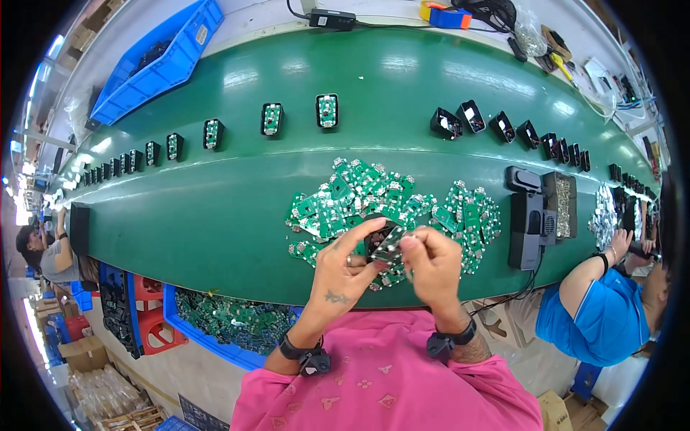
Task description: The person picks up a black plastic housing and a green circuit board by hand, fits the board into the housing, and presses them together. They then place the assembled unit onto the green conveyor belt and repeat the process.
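Observation:
Close to the table's near edge, my left hand (339, 276) holds a small black plastic case (374, 231), its fingers wrapped round the sides. My right hand (435, 264) pinches a green circuit board (390, 248), tilted at the case's open top. How far the board sits inside is hidden by the fingers. Just beyond both hands spreads a heap of green circuit boards (345, 194), and a second heap (471, 215) lies to its right. Farther back on the left stands a row of black cases with boards in them (272, 119); on the right, several black cases (502, 128) show dark insides.
A blue bin (162, 61) stands at the back left. Below the table's edge sits a blue crate (172, 316) of boards. To the right are a black device (527, 230) with a cable and a box of small metal parts (564, 205). A person in blue (596, 316) works beyond.

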### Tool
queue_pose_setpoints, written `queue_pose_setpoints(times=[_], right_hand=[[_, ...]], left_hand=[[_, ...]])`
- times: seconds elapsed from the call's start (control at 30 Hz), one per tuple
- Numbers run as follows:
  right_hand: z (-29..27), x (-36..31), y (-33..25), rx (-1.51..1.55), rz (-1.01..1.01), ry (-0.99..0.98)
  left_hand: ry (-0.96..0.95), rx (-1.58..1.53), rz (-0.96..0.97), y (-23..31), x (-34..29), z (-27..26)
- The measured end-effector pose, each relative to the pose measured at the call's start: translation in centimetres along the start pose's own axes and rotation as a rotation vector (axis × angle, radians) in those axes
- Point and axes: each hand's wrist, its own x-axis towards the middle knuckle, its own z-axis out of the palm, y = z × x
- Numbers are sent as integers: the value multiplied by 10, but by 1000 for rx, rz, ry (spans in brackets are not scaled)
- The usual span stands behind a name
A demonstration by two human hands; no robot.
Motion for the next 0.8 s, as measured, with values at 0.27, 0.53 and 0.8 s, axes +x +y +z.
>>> queue_pose_setpoints(times=[0.27, 0.53, 0.8], right_hand=[[3, 15, -20, -341, -213, -125], [4, 17, -22, -349, -117, -83], [14, 16, -13, -473, -205, -52]], left_hand=[[106, 279, 170, 5, 16, 3], [213, 149, 234, -4, 17, 5], [33, -107, 10, 8, 14, -7]])
